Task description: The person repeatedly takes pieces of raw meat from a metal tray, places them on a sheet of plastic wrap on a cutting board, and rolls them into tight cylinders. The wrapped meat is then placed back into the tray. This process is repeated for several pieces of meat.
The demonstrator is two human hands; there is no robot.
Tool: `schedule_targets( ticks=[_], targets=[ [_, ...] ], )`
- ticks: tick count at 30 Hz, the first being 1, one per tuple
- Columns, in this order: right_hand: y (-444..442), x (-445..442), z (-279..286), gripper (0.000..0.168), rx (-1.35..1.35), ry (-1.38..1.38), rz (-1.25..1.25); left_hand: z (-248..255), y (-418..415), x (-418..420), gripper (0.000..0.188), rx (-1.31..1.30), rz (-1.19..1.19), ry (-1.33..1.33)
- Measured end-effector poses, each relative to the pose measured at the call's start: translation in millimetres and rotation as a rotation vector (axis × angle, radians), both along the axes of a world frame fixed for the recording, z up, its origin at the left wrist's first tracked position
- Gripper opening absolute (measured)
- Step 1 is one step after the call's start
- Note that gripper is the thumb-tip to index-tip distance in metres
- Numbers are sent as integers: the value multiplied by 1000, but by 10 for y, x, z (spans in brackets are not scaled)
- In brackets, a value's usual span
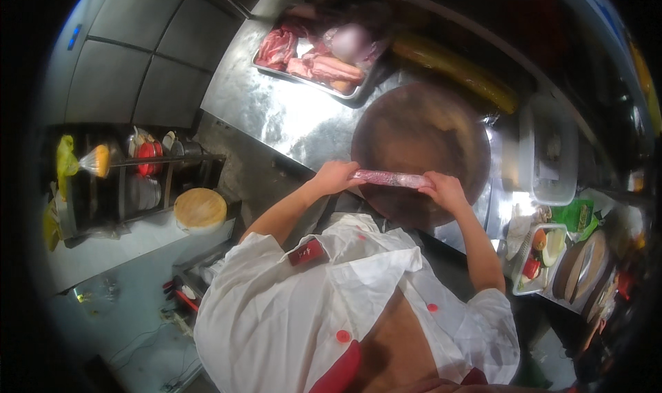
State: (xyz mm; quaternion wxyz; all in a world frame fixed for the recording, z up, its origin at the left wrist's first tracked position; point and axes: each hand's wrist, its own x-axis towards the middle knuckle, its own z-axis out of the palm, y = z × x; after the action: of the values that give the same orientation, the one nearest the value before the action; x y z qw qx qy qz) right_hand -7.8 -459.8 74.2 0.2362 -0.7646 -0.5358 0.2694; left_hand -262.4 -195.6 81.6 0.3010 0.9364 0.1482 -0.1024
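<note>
Between both hands I hold a long, thin roll of reddish meat in clear plastic wrap, lying crosswise before me. My left hand grips its left end, and the fingers of my right hand close around the right end. The roll is over the near half of a large round brown chopping block; whether it rests on the wood or hangs just above it, I cannot tell.
A metal tray with raw meat cuts stands on the steel counter. Yellow rolls lie behind the block. At right are a translucent plastic tub, a vegetable basket and a knife on a round board.
</note>
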Motion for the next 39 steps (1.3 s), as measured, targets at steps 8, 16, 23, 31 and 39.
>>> schedule_targets(
  ticks=[8, 16, 23, 31, 39],
  targets=[
    [1111, -457, 337, 35, -170, -2, 31, -106, 1028, -621, 39, -99, 97, 0],
    [2436, -1390, -10, 43, -179, -25, 35, -482, 3019, -888, 33, 113, -93, 25],
    [3165, -1039, -151, 46, -72, -166, -124, -289, 3950, -349, 32, 132, -29, -159],
    [3433, -631, -88, 33, 108, -246, -302, -463, 4446, 524, 32, 230, -90, -233],
    [3187, -628, -617, 32, 76, -393, -320, -950, 4154, 210, 44, 323, 21, -289]
  ],
)
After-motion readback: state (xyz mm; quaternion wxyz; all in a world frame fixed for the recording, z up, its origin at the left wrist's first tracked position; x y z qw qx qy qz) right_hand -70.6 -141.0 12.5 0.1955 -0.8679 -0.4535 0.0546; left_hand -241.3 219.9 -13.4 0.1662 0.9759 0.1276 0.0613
